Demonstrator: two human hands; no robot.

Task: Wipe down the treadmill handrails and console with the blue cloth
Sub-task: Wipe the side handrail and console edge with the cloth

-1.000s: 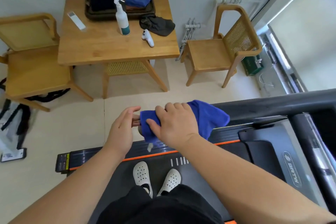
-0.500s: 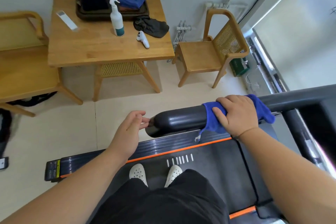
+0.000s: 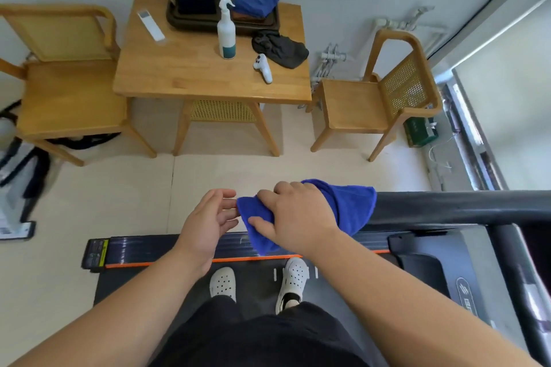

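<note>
The blue cloth (image 3: pixel 348 208) is wrapped over the free left end of the black treadmill handrail (image 3: pixel 453 207), which runs off to the right. My right hand (image 3: pixel 295 217) presses down on the cloth and grips it around the rail's tip, which is hidden. My left hand (image 3: pixel 208 217) hovers open just left of the cloth, its fingertips almost touching the cloth's edge. I stand on the treadmill belt (image 3: pixel 256 280) in white clogs. The console is out of view.
A wooden table (image 3: pixel 185 74) ahead carries a white spray bottle (image 3: pixel 226 33), a dark tray (image 3: pixel 185 21) with a second blue cloth (image 3: pixel 256 0), a dark cap and a white remote. Wooden chairs stand left (image 3: pixel 65 98) and right (image 3: pixel 381 98). Bags lie at far left.
My right hand slid the cloth along the rail from further right back to its left end, covering the tip that was bare. My left hand stayed by the end.
</note>
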